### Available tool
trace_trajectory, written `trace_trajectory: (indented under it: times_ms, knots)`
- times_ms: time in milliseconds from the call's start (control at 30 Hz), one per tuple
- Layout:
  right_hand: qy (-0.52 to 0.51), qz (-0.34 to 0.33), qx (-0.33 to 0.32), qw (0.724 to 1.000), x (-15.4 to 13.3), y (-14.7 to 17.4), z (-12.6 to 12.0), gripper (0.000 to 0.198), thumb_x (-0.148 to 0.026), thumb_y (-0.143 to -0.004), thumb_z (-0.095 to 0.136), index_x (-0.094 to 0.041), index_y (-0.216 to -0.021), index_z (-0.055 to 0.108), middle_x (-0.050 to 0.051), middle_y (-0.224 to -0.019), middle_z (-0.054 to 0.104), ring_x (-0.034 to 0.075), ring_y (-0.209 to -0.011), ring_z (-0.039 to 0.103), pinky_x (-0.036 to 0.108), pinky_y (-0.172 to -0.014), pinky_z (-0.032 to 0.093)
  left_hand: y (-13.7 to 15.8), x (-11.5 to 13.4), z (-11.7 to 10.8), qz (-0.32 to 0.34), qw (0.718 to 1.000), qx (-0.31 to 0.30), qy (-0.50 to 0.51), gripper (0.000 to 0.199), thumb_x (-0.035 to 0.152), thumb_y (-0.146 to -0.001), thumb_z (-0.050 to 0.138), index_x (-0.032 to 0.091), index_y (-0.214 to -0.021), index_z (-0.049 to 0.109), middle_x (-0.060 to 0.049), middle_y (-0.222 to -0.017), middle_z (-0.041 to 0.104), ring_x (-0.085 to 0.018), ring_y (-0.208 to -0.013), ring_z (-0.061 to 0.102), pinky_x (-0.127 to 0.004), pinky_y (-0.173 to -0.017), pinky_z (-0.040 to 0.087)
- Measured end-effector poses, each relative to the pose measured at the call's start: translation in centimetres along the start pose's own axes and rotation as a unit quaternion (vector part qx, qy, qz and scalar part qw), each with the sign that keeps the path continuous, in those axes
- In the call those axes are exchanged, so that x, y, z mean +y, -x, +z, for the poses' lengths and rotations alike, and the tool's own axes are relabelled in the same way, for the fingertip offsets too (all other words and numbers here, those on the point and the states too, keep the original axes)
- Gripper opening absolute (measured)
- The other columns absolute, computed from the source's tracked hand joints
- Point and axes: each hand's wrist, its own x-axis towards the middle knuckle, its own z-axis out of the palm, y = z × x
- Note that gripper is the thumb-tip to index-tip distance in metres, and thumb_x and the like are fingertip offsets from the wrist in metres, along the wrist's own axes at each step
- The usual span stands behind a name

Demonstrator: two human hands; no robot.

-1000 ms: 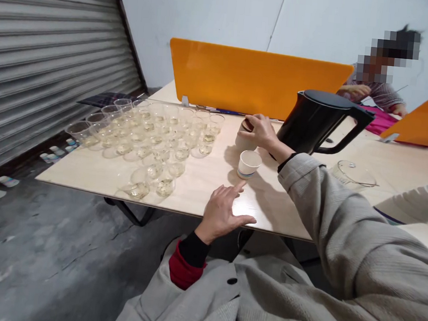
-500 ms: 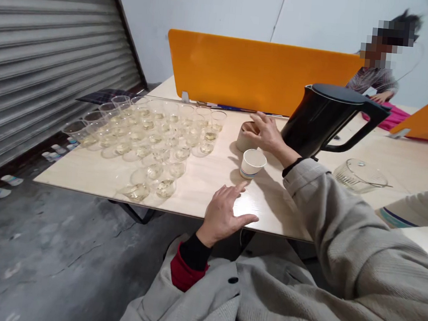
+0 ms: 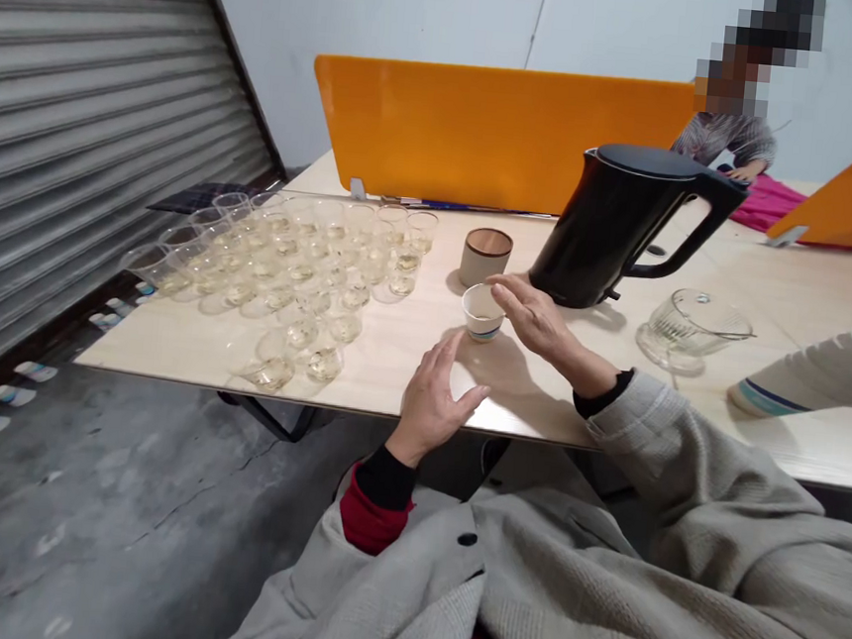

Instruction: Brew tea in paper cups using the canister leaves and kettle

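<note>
A white paper cup (image 3: 482, 312) with a blue band stands upright on the table between my hands. My right hand (image 3: 534, 321) is open beside its right rim, fingers stretched out; whether the fingertips touch the cup I cannot tell. In front of the cup, to its left, my left hand (image 3: 434, 397) hovers open with the thumb apart, holding nothing. Just behind the cup sits a grey canister (image 3: 484, 265) with a brown wooden lid. A black electric kettle (image 3: 605, 231) rises to the right, its handle pointing right.
Many clear plastic cups (image 3: 303, 274) with pale liquid crowd the table's left side. At right are a ribbed glass bowl (image 3: 696, 328) and a tilted stack of paper cups (image 3: 824, 374). An orange divider (image 3: 502, 137) runs behind. A person (image 3: 725, 137) is beyond it, hand on pink cloth (image 3: 768, 202).
My right hand has moved from the canister's top toward me, to the paper cup's right side. The canister lid now shows fully. My left hand stays open in front of the cup.
</note>
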Motion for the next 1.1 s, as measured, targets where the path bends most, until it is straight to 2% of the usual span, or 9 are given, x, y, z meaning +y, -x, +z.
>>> trace_trajectory:
  times_ms: [133, 267, 333, 400, 533, 767, 1000, 1100]
  knots:
    - [0.015, 0.006, -0.015, 1.000, 0.0, -0.2, 0.1, 0.058, -0.060, -0.100, 0.051, -0.018, -0.132, 0.073, 0.016, -0.127, 0.078, 0.036, -0.118, 0.072, 0.055, -0.107, 0.057, -0.1, 0.0, 0.0, -0.009, 1.000, 0.000, -0.012, 0.084, 0.039, -0.094, 0.078, 0.023, -0.166, 0.039, -0.018, -0.167, 0.052, -0.037, -0.157, 0.049, -0.060, -0.129, 0.043]
    - [-0.051, 0.107, -0.006, 0.993, 0.6, -0.4, 0.2, 0.050, -0.046, -0.096, 0.054, -0.017, -0.133, 0.071, 0.017, -0.127, 0.075, 0.035, -0.108, 0.073, 0.050, -0.080, 0.068, -0.1, 0.0, 0.0, -0.010, 1.000, -0.009, 0.000, 0.082, 0.042, -0.096, 0.076, 0.023, -0.167, 0.039, -0.019, -0.168, 0.050, -0.036, -0.157, 0.048, -0.056, -0.125, 0.048]
    - [-0.088, 0.157, -0.005, 0.984, 0.7, -0.3, 0.2, 0.045, -0.040, -0.093, 0.056, -0.017, -0.129, 0.070, 0.017, -0.129, 0.073, 0.033, -0.104, 0.073, 0.042, -0.066, 0.068, -0.1, 0.0, 0.0, -0.008, 1.000, -0.008, -0.001, 0.081, 0.040, -0.095, 0.077, 0.022, -0.166, 0.041, -0.018, -0.166, 0.053, -0.035, -0.154, 0.051, -0.056, -0.124, 0.049]
    - [-0.098, 0.186, -0.012, 0.978, 0.5, -0.1, 0.2, 0.042, -0.036, -0.093, 0.057, -0.017, -0.128, 0.070, 0.016, -0.130, 0.072, 0.029, -0.100, 0.074, 0.035, -0.060, 0.067, -0.2, 0.0, 0.1, -0.005, 1.000, -0.003, -0.010, 0.081, 0.038, -0.093, 0.078, 0.021, -0.164, 0.043, -0.018, -0.163, 0.056, -0.036, -0.151, 0.053, -0.057, -0.125, 0.048]
    - [-0.059, 0.200, -0.024, 0.978, -0.5, 0.1, 0.1, 0.041, -0.029, -0.096, 0.055, -0.016, -0.131, 0.070, 0.015, -0.131, 0.073, 0.023, -0.091, 0.075, 0.025, -0.054, 0.061, -0.3, -0.1, 0.1, 0.001, 1.000, 0.003, -0.026, 0.081, 0.036, -0.091, 0.079, 0.018, -0.163, 0.044, -0.019, -0.160, 0.059, -0.036, -0.149, 0.055, -0.057, -0.127, 0.046]
    - [0.012, 0.176, -0.049, 0.983, -1.5, 0.0, -0.2, 0.040, -0.025, -0.101, 0.052, -0.013, -0.136, 0.069, 0.016, -0.125, 0.075, 0.020, -0.083, 0.075, 0.022, -0.052, 0.057, -0.3, -0.5, 0.4, 0.007, 1.000, 0.007, -0.025, 0.081, 0.035, -0.090, 0.080, 0.019, -0.162, 0.045, -0.018, -0.158, 0.061, -0.037, -0.146, 0.057, -0.058, -0.125, 0.047]
    - [-0.063, 0.205, -0.077, 0.974, -1.6, 1.8, -0.6, 0.031, -0.038, -0.109, 0.053, -0.016, -0.125, 0.068, 0.014, -0.114, 0.076, 0.021, -0.086, 0.076, 0.023, -0.052, 0.058, -0.1, -0.9, 0.8, 0.018, 0.999, 0.032, -0.025, 0.078, 0.035, -0.092, 0.079, 0.021, -0.161, 0.046, -0.018, -0.157, 0.061, -0.037, -0.146, 0.058, -0.058, -0.123, 0.049]
    - [-0.088, 0.206, -0.087, 0.971, -2.0, 2.3, -0.6, 0.038, -0.050, -0.108, 0.056, -0.017, -0.120, 0.069, 0.015, -0.116, 0.076, 0.020, -0.081, 0.076, 0.024, -0.051, 0.059, -0.1, -0.9, 0.9, 0.019, 0.999, 0.041, -0.022, 0.078, 0.034, -0.091, 0.080, 0.022, -0.161, 0.046, -0.018, -0.157, 0.060, -0.037, -0.146, 0.058, -0.058, -0.123, 0.049]
